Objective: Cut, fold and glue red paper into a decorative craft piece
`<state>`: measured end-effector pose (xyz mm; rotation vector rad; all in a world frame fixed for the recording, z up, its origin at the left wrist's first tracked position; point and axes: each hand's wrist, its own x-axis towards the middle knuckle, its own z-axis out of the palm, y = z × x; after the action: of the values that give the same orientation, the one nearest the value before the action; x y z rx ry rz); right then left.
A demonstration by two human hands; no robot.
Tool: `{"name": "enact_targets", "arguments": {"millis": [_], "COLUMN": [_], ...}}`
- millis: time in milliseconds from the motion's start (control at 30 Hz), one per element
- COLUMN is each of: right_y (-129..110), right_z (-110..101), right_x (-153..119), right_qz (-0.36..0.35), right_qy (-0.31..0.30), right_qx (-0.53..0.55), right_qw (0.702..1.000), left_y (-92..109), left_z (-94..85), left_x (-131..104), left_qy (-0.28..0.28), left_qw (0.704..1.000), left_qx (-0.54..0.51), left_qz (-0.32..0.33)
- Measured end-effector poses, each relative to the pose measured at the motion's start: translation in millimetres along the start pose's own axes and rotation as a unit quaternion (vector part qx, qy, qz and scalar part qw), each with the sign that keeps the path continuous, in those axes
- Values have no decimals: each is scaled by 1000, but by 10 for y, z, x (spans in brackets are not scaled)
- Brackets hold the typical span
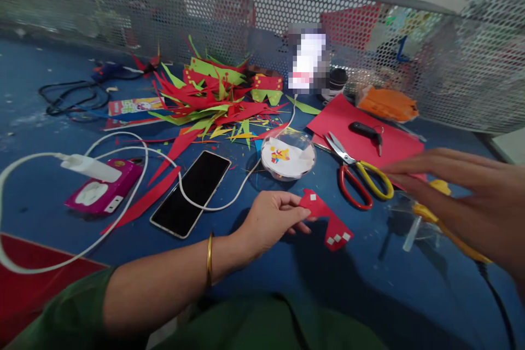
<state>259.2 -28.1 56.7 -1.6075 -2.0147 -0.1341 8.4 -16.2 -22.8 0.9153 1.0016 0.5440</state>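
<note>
My left hand (273, 216) is closed on a cut piece of red paper (324, 213), pinching its left end between thumb and fingers. The paper has several small white squares on it and is held above the blue table. My right hand (463, 191) is at the right, blurred, with its fingers stretched out to the left and nothing visible in them. Just below it lies a yellow glue gun (447, 232) with a dark cord, partly hidden by the hand. Scissors (355, 175) with red and yellow handles lie partly open between the hands.
A clear bowl (289, 161) stands ahead of my left hand. Left of it are a dark-screened phone (192, 191), a white cable, and a purple box (104, 188). Red and green paper scraps (209, 101) pile up behind. Red sheets (369, 131) bear a key (367, 134). Perforated metal (205, 5) borders the back.
</note>
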Motion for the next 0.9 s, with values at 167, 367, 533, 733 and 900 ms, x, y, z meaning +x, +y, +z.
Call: {"name": "enact_targets", "arguments": {"millis": [167,367,533,733,900], "right_y": [-359,-377,-401,-489,-593], "right_z": [669,1245,1336,1316,1300], "right_x": [610,879,902,907,936], "right_qz": [-159,-160,-197,-214,-207], "right_qy": [-169,-239,-230,-266,-300], "right_qx": [70,29,-16,-29,-62], "right_qw": [970,957,953,940,929], "left_y": [-29,-16,6,-31,-67], "left_z": [-18,-29,-27,-31,-32], "left_x": [33,29,17,29,49], "left_qy": [-3,-7,-14,-15,-14], "left_qw": [1000,1000,1000,1000,1000], "left_qx": [-11,11,14,22,13], "left_qz": [0,-15,-12,-15,-6]}}
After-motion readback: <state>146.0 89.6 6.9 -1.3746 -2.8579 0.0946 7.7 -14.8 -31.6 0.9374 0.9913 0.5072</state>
